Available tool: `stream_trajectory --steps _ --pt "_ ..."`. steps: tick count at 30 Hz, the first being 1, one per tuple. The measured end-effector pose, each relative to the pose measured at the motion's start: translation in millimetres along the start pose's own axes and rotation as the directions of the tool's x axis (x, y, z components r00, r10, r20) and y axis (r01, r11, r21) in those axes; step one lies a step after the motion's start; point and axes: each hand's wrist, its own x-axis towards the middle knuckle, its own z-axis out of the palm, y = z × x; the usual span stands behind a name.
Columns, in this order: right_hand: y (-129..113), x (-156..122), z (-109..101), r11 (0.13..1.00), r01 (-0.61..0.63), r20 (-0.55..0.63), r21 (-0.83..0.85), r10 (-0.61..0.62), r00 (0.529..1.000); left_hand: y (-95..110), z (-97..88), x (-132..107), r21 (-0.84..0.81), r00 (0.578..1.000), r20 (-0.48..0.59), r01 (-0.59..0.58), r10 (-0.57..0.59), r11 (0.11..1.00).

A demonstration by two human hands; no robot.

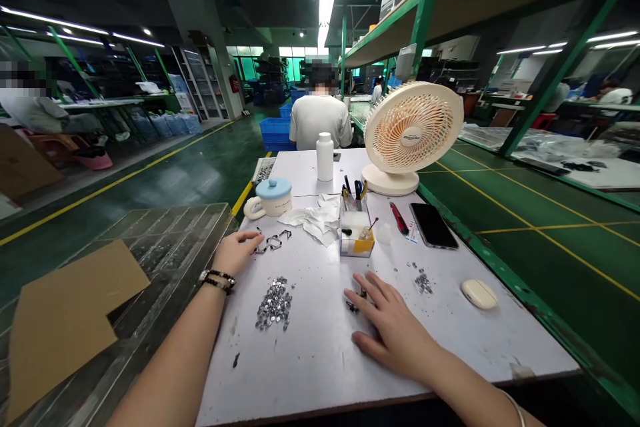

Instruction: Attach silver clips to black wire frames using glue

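My left hand (237, 250), with beaded bracelets at the wrist, reaches to the table's left side. Its fingertips are pinched together at the end of a row of small angular metal frames (274, 241), on a piece partly hidden by the fingers. My right hand (393, 330) is spread low over the table, holding nothing. Under and beside its fingers lie small dark metal pieces (353, 307), partly covered. Between the hands is a pile of shiny silver bits (275, 303). A smaller pile of silver bits (423, 281) lies right of my right hand.
Behind stand a blue-lidded mug (274, 197), crumpled tissue (320, 219), a clear organizer box (357, 240), a white bottle (325, 157) and a fan (413, 133). A red cutter (399, 219), phone (433, 225) and cream case (479, 294) lie right. Compartment trays (175, 227) and cardboard (75, 313) are left.
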Motion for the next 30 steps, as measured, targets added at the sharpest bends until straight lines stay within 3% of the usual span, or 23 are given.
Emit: stream_trajectory --steps 7,17,26,30 --pt "7 -14 -1 1.0 0.017 0.041 0.016 -0.018 0.999 -22 -3.0 12 -0.049 0.998 0.009 0.068 -0.068 0.996" --pt "32 -48 -11 0.998 0.059 0.032 -0.021 -0.058 0.998 -19 -2.4 7 0.12 0.992 -0.012 0.124 -0.124 0.985" --pt "60 -80 -12 0.989 0.097 -0.065 -0.113 -0.105 0.992 -18 0.4 7 0.189 0.994 -0.011 0.11 -0.11 0.976" --pt "71 -95 -13 0.98 0.102 -0.179 -0.171 -0.133 0.975 -20 1.8 9 0.207 0.993 -0.038 0.117 -0.112 0.971"
